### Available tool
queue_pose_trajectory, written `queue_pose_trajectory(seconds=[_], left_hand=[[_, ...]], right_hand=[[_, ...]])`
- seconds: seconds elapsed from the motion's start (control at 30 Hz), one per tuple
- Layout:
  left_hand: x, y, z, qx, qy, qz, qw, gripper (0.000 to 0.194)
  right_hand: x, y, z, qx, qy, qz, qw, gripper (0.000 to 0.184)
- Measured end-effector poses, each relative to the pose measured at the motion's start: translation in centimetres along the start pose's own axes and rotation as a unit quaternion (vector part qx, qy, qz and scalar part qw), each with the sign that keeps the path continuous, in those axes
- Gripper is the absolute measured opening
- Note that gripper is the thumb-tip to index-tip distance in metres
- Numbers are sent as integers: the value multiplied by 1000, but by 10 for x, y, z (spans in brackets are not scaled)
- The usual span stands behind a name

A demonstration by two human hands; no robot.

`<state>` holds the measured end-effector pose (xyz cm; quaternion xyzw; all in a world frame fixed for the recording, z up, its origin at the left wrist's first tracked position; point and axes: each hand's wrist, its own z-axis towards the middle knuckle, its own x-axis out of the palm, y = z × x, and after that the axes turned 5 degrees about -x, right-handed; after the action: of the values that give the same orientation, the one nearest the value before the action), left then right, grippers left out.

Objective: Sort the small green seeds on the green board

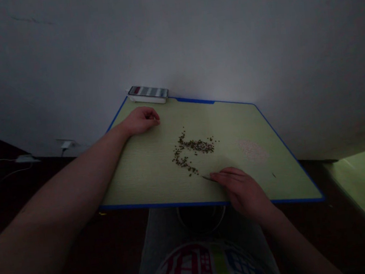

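Observation:
My right hand (241,188) is near the board's front edge, its fingers pinched round a thin pointed tool (207,178). The tool's tip points left, just short of the scattered small dark seeds (199,146). Those seeds lie in a loose, curved band at the middle of the pale green board (147,170). At the back left, my left hand (142,120) rests on the board with its fingers curled in; whether anything is between them is hidden. A thin layer of pale grains (253,151) is spread on the right side.
A white box with a phone-like dark slab (148,92) on top stands at the back left corner, by the wall (192,37). A small dark sliver (274,175) lies at the right. Below the blue front edge, a dark round container (201,219) sits between my legs.

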<state>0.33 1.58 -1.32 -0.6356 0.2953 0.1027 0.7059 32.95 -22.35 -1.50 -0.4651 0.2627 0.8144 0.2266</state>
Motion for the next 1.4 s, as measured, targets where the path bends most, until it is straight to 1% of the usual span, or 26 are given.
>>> queue_pose_trajectory(seconds=[0.13, 0.23, 0.37, 0.47, 0.57, 0.63, 0.73, 0.97, 1.2, 1.4], left_hand=[[0, 2, 2, 11, 1, -5, 1000, 19], [0, 4, 3, 15, 1, -5, 1000, 19], [0, 3, 2, 5, 1, -3, 1000, 18], [0, 2, 0, 5, 0, 3, 1000, 18], [0, 2, 0, 5, 1, 6, 1000, 17], [0, 2, 1, 2, 6, 3, 1000, 16], [0, 2, 1, 0, 7, -1, 1000, 16], [0, -2, -2, -1, 0, 5, 1000, 14], [-1, 2, 1, 2, 9, 2, 1000, 16], [0, 0, 0, -1, 3, 9, 1000, 17]], right_hand=[[1, 2, 4, 10, 2, -6, 1000, 51], [1, 8, 4, 7, -9, -14, 1000, 47], [3, 26, 0, 6, -14, -44, 999, 42], [12, 42, 1, -2, 1, -73, 997, 43], [21, 51, 5, 9, 15, -109, 994, 46], [24, 51, 7, 27, 25, -122, 992, 47], [22, 45, 6, 52, 29, -135, 989, 48], [15, 30, 5, 66, -2, -163, 984, 46], [14, 34, 12, 52, -21, -131, 990, 48], [19, 40, 11, 45, -18, -121, 991, 43]])
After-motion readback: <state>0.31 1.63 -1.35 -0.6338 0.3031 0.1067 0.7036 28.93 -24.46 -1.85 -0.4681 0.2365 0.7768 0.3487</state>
